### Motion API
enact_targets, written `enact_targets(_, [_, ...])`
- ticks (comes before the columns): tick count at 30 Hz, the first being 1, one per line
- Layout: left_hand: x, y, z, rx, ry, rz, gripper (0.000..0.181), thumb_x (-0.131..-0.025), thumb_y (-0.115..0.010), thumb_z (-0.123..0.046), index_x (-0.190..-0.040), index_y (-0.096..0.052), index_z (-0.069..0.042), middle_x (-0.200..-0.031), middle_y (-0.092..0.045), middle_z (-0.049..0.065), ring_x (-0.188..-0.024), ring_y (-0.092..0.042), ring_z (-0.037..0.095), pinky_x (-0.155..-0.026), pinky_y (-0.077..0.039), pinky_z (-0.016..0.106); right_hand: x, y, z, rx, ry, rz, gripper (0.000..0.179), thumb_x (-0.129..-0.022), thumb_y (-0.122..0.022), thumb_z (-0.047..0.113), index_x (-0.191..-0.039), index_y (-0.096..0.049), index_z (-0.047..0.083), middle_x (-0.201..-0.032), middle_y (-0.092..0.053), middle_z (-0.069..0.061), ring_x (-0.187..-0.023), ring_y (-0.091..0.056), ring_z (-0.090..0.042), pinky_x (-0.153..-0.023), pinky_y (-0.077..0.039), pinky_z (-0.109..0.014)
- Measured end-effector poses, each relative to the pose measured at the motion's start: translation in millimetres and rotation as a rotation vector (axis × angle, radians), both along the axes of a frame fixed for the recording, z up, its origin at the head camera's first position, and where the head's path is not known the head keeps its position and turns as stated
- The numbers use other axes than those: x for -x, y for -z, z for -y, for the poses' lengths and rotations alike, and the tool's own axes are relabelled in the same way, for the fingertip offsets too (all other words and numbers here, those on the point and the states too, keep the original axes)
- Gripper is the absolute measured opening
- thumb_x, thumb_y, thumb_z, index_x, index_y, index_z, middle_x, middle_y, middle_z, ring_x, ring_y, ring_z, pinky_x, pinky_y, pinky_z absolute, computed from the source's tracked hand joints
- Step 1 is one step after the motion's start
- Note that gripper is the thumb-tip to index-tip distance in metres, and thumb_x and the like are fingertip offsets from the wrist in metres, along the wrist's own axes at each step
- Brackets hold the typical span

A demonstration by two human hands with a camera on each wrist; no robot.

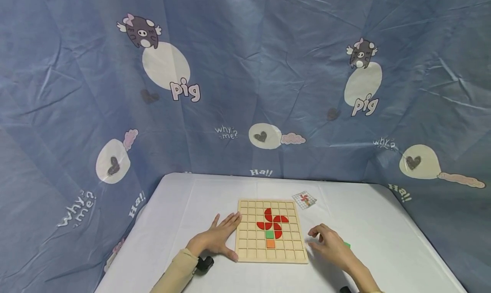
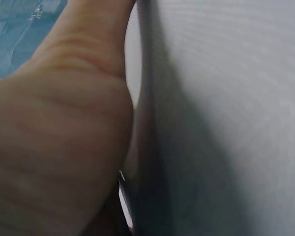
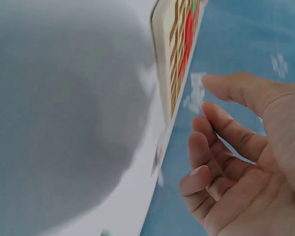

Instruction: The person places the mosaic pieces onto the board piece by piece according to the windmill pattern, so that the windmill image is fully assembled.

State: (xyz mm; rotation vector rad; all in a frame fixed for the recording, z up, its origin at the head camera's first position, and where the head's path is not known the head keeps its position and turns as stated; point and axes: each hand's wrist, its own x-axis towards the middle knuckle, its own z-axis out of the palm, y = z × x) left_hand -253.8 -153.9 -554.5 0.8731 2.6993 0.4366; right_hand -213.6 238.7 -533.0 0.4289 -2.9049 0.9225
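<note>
A wooden grid board (image 1: 249,244) lies flat on the white table in the head view. On it, several red rounded pieces (image 1: 268,215) form a pinwheel, with a green square (image 1: 270,234) and an orange square (image 1: 270,243) in a column below. My left hand (image 1: 219,236) is spread flat along the board's left edge, fingertips and thumb right at it; the left wrist view shows mostly its heel (image 2: 54,137). Just off the board's right edge is my right hand (image 1: 330,247), fingers loosely bent, thumb apart from them, nothing between them in the right wrist view.
A small pattern card (image 1: 304,199) with a similar pinwheel lies beyond the board's far right corner. Partly hidden behind my right hand is a green piece (image 1: 347,245). Blue printed cloth (image 1: 238,93) hangs around the table's back and sides.
</note>
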Motion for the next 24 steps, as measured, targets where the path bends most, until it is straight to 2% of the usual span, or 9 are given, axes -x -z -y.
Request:
enact_targets(4, [-0.5, -0.1, 0.2, -0.007, -0.003, 0.008, 0.128, -0.064, -0.073, -0.069, -0.156, -0.007, -0.008, -0.164, -0.002, 0.009, -0.151, -0.003, 0.031, -0.116, 0.004, 0.066, -4.1, -2.2, -26.7, -0.017, 0.080, 0.055, 0.022, -0.081, -0.076, 0.015, -0.102, -0.068, 0.012, -0.097, -0.062, 0.003, -0.083, -0.053, -0.009, -0.066, -0.046, -0.022])
enact_targets(12, [0.8, 0.8, -0.2, 0.000, -0.008, 0.003, 0.129, -0.063, -0.072, -0.070, -0.156, -0.007, -0.009, -0.164, -0.002, 0.009, -0.151, -0.003, 0.030, -0.116, 0.004, 0.066, -9.4, -1.4, -72.5, -0.039, 0.139, 0.141, 0.035, -0.082, -0.076, 0.024, -0.110, -0.065, 0.005, -0.105, -0.061, -0.005, -0.085, -0.054, -0.014, -0.064, -0.047, -0.023])
enact_targets(20, [2.1, 3.0, -0.6, 0.013, -0.009, -0.005, 0.129, -0.063, -0.072, -0.071, -0.156, -0.007, -0.009, -0.164, -0.003, 0.009, -0.151, -0.004, 0.030, -0.116, 0.003, 0.066, -8.7, 6.6, -90.8, -0.046, 0.204, 0.223, 0.042, -0.077, -0.078, 0.017, -0.111, -0.062, -0.002, -0.103, -0.059, -0.008, -0.087, -0.057, -0.017, -0.070, -0.051, -0.030])
enact_targets(24, [2.4, 3.2, -0.7, 0.010, -0.013, -0.001, 0.129, -0.063, -0.071, -0.072, -0.156, -0.007, -0.009, -0.164, -0.003, 0.009, -0.151, -0.004, 0.030, -0.116, 0.003, 0.066, -8.2, 11.1, -93.7, -0.049, 0.217, 0.240, 0.036, -0.077, -0.077, 0.013, -0.107, -0.063, -0.002, -0.099, -0.059, -0.008, -0.085, -0.058, -0.015, -0.075, -0.055, -0.035])
